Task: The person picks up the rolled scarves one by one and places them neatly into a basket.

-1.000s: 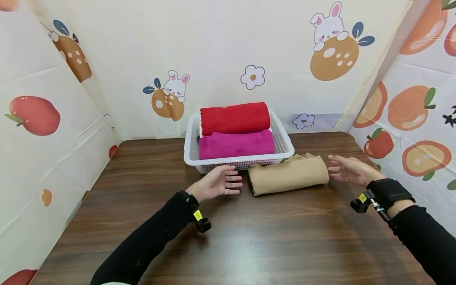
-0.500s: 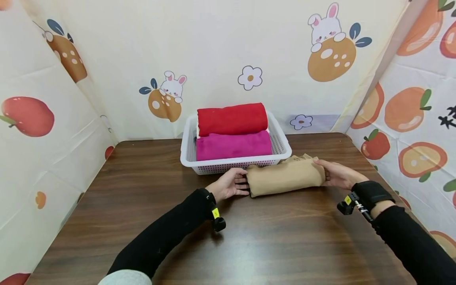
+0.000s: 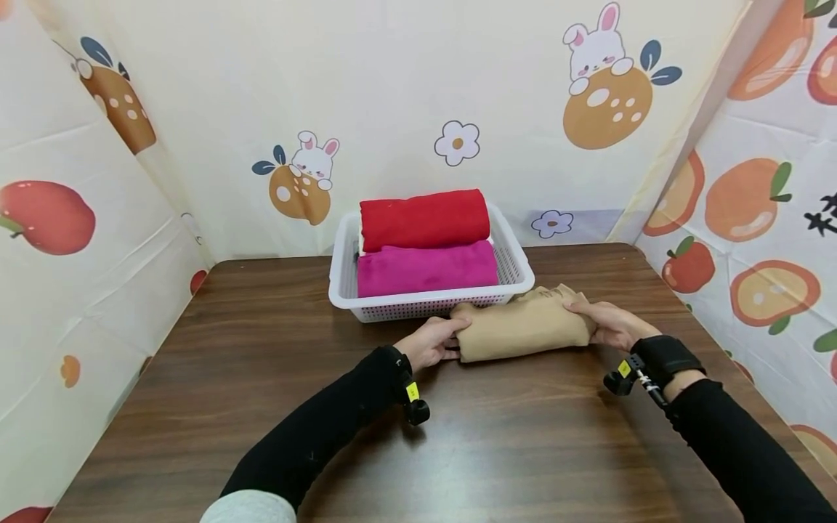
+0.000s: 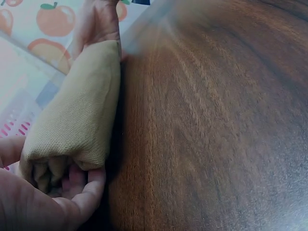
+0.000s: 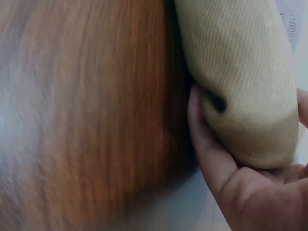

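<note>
A rolled tan cloth point(image 3: 523, 328) lies on the table just in front of the basket. My left hand point(image 3: 433, 341) grips its left end; in the left wrist view the fingers point(image 4: 91, 192) curl under the roll's open end. At the other end my right hand point(image 3: 611, 325) holds the roll, thumb on top, and in the right wrist view a finger point(image 5: 207, 139) reaches beneath it. Behind stands a white plastic basket point(image 3: 349, 296) holding a folded magenta cloth point(image 3: 428, 269) and, behind that, a rolled red cloth point(image 3: 425, 220).
The brown wooden table point(image 3: 275, 327) runs up to a patterned back curtain point(image 3: 392, 87). Printed curtains also stand at the left and right sides. The basket's front right corner is close to the tan roll.
Both hands have moved inward from beside the tan roll and taken hold of its two ends. The roll's ends look slightly squeezed now. The basket and its cloths have stayed put.
</note>
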Available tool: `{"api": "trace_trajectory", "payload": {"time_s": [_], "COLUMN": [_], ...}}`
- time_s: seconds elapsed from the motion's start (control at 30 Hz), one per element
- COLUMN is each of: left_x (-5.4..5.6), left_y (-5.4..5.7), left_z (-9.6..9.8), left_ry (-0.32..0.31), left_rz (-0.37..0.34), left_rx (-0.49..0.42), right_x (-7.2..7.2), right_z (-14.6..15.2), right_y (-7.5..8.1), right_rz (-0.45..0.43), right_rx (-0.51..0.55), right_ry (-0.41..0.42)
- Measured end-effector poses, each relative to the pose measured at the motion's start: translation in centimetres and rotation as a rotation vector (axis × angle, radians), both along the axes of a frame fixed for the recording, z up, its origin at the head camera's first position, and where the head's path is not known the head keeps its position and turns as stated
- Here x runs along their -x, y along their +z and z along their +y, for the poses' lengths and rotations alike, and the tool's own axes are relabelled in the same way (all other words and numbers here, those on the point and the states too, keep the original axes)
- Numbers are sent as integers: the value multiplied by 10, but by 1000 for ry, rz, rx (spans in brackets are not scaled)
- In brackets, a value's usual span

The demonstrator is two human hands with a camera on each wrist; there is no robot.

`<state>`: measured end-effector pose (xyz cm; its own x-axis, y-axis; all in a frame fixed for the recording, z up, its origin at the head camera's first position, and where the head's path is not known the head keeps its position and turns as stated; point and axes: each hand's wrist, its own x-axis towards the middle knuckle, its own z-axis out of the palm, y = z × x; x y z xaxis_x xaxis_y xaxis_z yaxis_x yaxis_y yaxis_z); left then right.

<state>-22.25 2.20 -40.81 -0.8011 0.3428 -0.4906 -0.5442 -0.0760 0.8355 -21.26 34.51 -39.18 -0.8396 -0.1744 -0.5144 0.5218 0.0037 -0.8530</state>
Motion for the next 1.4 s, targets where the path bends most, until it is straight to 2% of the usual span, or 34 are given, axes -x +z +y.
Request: {"api": "trace_trajectory", "payload": {"time_s": [0.13,0.3,0.6,0.7,0.83,1.1,1.4], "left_x": [-2,-4,-12,-17,-21,-24,-47], "left_y": [-1,1,1,2,6,16,25], "left_z": [0,-1,-8,-12,-17,-29,-54], "left_ry": [21,42,102,123,120,120,87], "left_rz": [4,-1,-38,-31,-5,-14,-23], "left_rx": [-9,-31,-51,-57,-74,-59,-39], "right_x": [-5,-8,-18,-23,-27,-34,-51], "right_z": [0,-1,-9,-13,-18,-29,-44], "right_y": [1,3,7,8,12,19,22], "right_rz": [-28,-37,-20,-5,12,37,53], "right_rx": [69,109,112,116,125,148,153], "right_ry": [-27,-22,17,30,29,33,112]}}
